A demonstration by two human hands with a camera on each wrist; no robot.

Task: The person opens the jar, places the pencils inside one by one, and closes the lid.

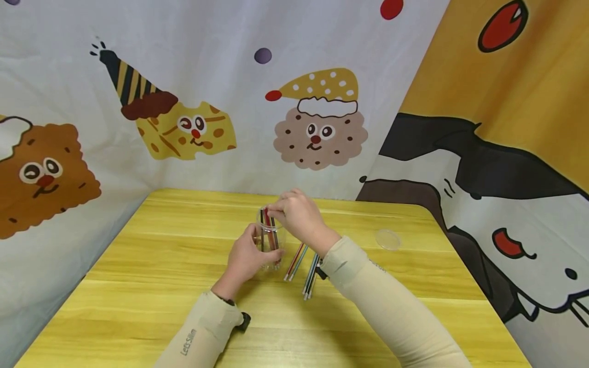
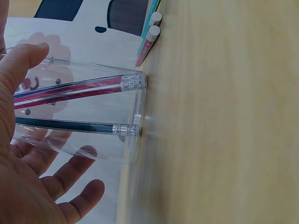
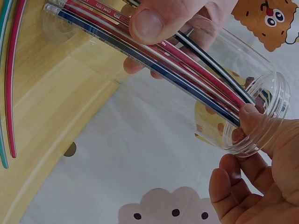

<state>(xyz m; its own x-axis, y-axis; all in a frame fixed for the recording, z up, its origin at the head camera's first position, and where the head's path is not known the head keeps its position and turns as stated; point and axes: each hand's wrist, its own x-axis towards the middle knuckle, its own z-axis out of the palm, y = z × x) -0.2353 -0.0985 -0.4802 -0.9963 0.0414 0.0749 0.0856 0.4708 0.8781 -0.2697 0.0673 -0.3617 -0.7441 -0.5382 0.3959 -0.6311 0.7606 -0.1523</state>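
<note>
A clear plastic jar (image 2: 88,109) stands upright on the table, its open mouth (image 3: 279,114) at the top. Inside it are several red and dark striped pencils (image 3: 154,63), their white eraser ends down at the base. My left hand (image 1: 248,255) grips the jar's side low down, thumb across the front and fingers round the far side. Over the mouth, my right hand (image 1: 296,214) pinches the upper end of a red pencil (image 3: 219,86) with thumb and fingertips. Its other fingers hang loosely outside the rim.
Several loose pencils (image 1: 309,278) lie on the wooden table (image 1: 138,286) right of the jar, partly under my right forearm. A round clear lid (image 1: 388,239) rests farther right. Behind the table's far edge hangs a cartoon-printed cloth (image 1: 221,61).
</note>
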